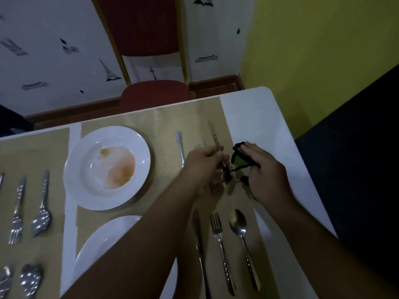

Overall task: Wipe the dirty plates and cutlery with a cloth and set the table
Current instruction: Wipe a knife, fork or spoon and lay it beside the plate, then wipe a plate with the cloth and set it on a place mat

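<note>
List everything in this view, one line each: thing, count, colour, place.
dirty plate: one, white with orange stains, on the far placemat
second plate: one, white, near edge, partly under the left forearm
placemats: at least two, tan, on the white table
knife, fork, spoon: one each, silver, side by side, near right
left-mat cutlery: at least five forks and spoons, silver, far left
loose handle: one, silver, beyond the left hand
chair: one, red, gold frame, behind the table
cloth: one, green, black edging
held spoon: one, silver
left hand: grips the held spoon
right hand: holds the cloth
</note>
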Demonstrator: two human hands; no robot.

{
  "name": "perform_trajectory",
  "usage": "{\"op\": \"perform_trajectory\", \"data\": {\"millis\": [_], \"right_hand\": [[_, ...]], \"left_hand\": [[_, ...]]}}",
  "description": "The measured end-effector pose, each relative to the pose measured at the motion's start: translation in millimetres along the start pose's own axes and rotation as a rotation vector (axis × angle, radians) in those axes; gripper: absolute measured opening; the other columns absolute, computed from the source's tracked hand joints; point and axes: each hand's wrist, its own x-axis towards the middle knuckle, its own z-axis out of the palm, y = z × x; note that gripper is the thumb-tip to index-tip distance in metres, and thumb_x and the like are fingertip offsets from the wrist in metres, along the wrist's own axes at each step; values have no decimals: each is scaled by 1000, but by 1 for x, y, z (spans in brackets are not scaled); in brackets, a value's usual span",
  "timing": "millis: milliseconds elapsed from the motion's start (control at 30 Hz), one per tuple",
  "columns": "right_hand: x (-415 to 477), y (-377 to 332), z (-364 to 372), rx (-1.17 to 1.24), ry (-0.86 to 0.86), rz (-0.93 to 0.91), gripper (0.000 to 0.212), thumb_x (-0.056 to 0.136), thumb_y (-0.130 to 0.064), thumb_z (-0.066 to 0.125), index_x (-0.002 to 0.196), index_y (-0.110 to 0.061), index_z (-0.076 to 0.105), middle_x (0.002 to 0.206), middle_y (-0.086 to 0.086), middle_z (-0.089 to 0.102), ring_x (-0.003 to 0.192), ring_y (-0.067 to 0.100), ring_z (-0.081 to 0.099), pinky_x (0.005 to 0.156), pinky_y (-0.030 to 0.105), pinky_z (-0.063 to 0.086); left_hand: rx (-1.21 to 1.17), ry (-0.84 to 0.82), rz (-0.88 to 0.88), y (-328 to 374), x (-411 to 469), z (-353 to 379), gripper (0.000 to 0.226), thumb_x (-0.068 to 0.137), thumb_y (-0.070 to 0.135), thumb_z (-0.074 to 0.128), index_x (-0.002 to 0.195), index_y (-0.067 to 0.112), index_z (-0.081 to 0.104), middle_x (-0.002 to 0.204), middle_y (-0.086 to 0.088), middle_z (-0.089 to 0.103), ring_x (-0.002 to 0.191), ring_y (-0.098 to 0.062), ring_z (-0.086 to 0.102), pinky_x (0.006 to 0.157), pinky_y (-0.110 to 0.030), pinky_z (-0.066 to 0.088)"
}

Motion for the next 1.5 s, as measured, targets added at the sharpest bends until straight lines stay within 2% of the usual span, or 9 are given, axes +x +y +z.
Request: {"op": "perform_trajectory", "data": {"millis": [167,300,467,600,733,900,1067,1300,1500], "right_hand": [[7,13,-4,13,-37,-10,57,83,17,41,133,-9,53,142,1,47,135,11,36,110,12,23],[7,22,-2,-29,-65,-2,56,83,16,43,132,-8,53,142,5,47,135,14,37,112,20,24],[5,33,1,-57,-83,13,54,82,15,47,132,-5,53,142,6,47,134,15,37,109,17,21],[5,40,3,-61,-67,40,55,81,16,47,132,-5,53,141,7,48,132,11,37,106,9,20],[6,45,7,-105,-77,21,58,80,17,49,133,-6,51,143,6,46,133,15,38,106,13,22],[-1,51,15,-197,-132,-10,62,81,15,50,139,-7,43,150,6,35,142,19,24,112,25,18],[-6,57,21,-247,-167,-82,68,73,20,55,136,-1,44,148,16,36,141,30,25,112,40,27],[-4,35,10,-171,27,28,64,82,19,44,142,-5,38,149,8,36,142,20,24,112,27,20],[3,9,17,-219,-21,-51,67,81,19,42,143,-8,37,151,5,33,143,16,21,111,21,13]], "left_hand": [[114,53,110,-5,16,11,24,88,11,76,110,4,74,98,-16,77,93,-32,75,85,-44,62],[359,186,198,-12,32,22,12,80,19,84,90,16,80,82,-3,77,82,-21,75,83,-43,62],[762,251,375,-12,38,28,29,81,20,82,106,6,77,99,-8,77,83,-13,67,74,-20,47],[1093,217,598,-15,38,20,46,89,22,69,134,20,63,124,-6,70,110,-24,66,91,-39,56],[1542,-79,766,-36,43,7,68,95,43,57,155,23,33,164,-1,31,152,-26,24,116,-48,27],[1531,12,704,-57,29,7,72,95,51,31,157,15,29,166,-3,23,155,-24,14,122,-45,14],[1466,35,694,-64,26,9,72,96,52,32,158,16,27,166,-3,24,155,-23,12,123,-44,13],[1502,103,625,-62,11,-11,67,104,43,27,161,15,6,169,-4,3,156,-23,-6,126,-44,1],[1601,100,529,-69,12,-24,67,106,42,25,160,15,-5,169,-5,-7,154,-24,-13,126,-48,1]]}}
